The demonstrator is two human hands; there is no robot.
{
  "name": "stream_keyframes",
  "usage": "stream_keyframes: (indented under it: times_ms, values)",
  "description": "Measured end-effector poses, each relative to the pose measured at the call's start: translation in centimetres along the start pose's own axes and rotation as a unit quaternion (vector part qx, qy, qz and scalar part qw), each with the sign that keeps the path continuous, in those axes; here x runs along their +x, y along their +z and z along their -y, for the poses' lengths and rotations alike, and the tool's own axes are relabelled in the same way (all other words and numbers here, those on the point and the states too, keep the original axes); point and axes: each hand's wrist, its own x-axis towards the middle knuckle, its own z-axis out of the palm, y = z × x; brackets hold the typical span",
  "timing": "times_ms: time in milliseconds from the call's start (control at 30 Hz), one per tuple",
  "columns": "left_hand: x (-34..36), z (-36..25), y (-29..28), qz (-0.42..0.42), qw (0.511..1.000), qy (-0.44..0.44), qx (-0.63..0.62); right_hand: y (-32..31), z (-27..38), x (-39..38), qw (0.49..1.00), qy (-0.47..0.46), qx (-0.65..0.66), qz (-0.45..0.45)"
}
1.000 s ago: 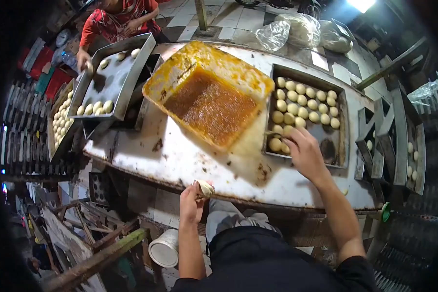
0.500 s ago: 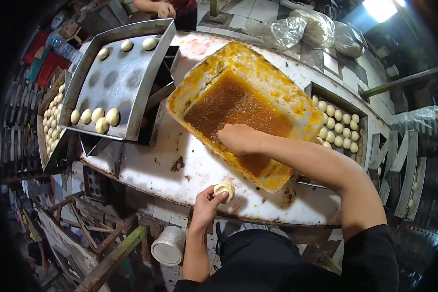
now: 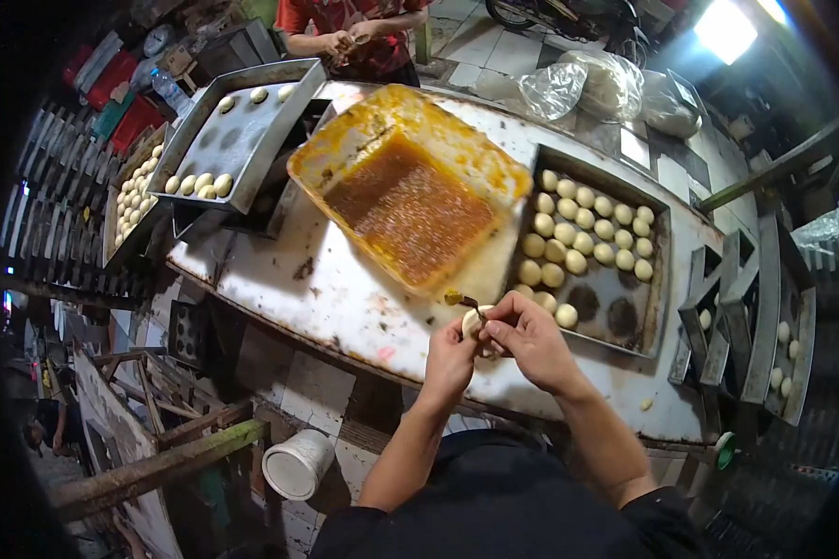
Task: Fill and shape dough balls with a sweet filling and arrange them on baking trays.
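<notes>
Above the table's near edge, my left hand [image 3: 449, 361] is closed round a pale dough piece [image 3: 475, 321]. My right hand [image 3: 535, 347] meets it there, fingers pinched on a small spoon-like tool [image 3: 470, 302] held against the dough. Yellowish paste coats the tool's outer end; its exact kind cannot be made out. Just beyond my hands sits a large smeared tub [image 3: 309, 180] with orange-brown jam-like filling [image 3: 410, 207] inside. To the right, a metal tray [image 3: 660, 289] holds rows of round dough balls [image 3: 603, 230].
Another metal tray [image 3: 242, 140] with dough balls stands raised on the left, with a further filled tray [image 3: 121, 200] beyond it. Stacked trays [image 3: 764, 317] are at the right. A white bucket [image 3: 294, 469] stands on the floor. Across the table is another person [image 3: 350, 28], hands together.
My right hand has come out of the tub to the dough in my left hand, now holding a small tool. The view has shifted, showing more of the right tray and the other person.
</notes>
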Motion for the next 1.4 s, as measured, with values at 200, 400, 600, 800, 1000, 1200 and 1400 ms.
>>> stream_keyframes:
  times_ms: [200, 400, 600, 800, 1000, 1200, 1400]
  values:
    - [-3.9, 3.4, 8.8, -0.005, 0.98, -0.045, -0.192, -5.9, -5.3, -9.8, 0.911, -0.288, -0.19, -0.226]
    - [-6.5, 7.2, 10.1, -0.068, 0.982, 0.014, -0.176, -14.7, -14.8, -15.8, 0.852, -0.18, -0.333, -0.362]
    - [-14.5, 6.3, 12.1, 0.105, 0.992, 0.004, -0.073, -18.3, -14.4, -18.3, 0.827, -0.19, -0.427, -0.312]
    - [-24.2, 6.7, 10.3, 0.104, 0.991, 0.065, 0.057, -6.4, -5.3, -23.9, 0.983, -0.162, 0.024, 0.086]
    - [-35.7, 9.0, 3.0, -0.062, 0.985, 0.155, 0.053, 5.2, -7.7, -30.4, 0.952, -0.219, -0.109, 0.187]
    - [-44.3, 15.1, -0.9, -0.175, 0.946, 0.272, -0.026, 13.7, -13.7, -35.9, 0.984, -0.035, 0.006, 0.172]
    - [-50.2, 17.4, -2.3, -0.217, 0.876, 0.377, 0.207, 15.1, -15.7, -40.2, 0.971, -0.111, -0.089, 0.192]
